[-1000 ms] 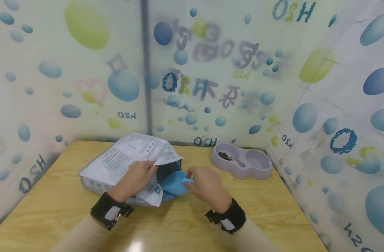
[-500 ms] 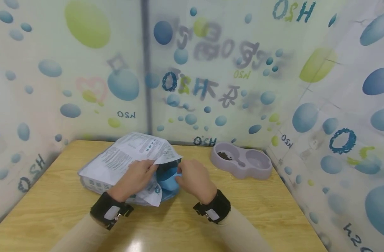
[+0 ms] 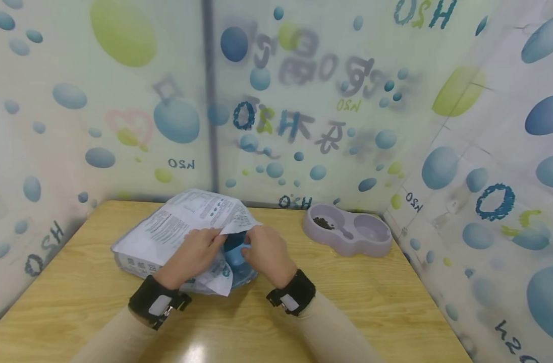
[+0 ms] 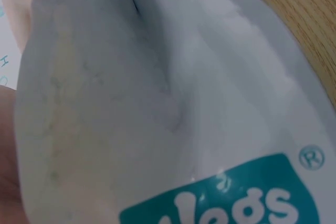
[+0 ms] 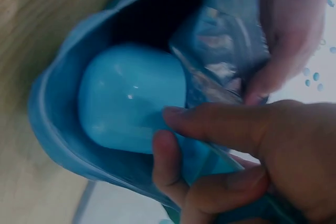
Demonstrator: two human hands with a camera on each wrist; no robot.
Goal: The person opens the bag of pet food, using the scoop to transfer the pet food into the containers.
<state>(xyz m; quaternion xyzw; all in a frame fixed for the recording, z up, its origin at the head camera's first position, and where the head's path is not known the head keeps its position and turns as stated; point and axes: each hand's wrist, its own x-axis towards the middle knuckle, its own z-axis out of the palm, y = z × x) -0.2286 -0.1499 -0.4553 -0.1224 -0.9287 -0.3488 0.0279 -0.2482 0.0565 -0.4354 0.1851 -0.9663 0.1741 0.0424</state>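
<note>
At the left, our bag lies on the table, its mouth facing right. Our left hand pinches the mouth's upper edge between thumb and curled fingers; holding that edge high and steady should give us room to work. Just right of it, the scoop sits inside the mouth, and we cannot tell whether it carries anything. Our right hand grips it, thumb and fingers curled tight at its near end. We would do best to push low and deep, then tip the scoop level before drawing it out, so nothing spills over the lip. Well apart, at the far right, the bowl holds a few brown pellets in its left hollow.
</note>
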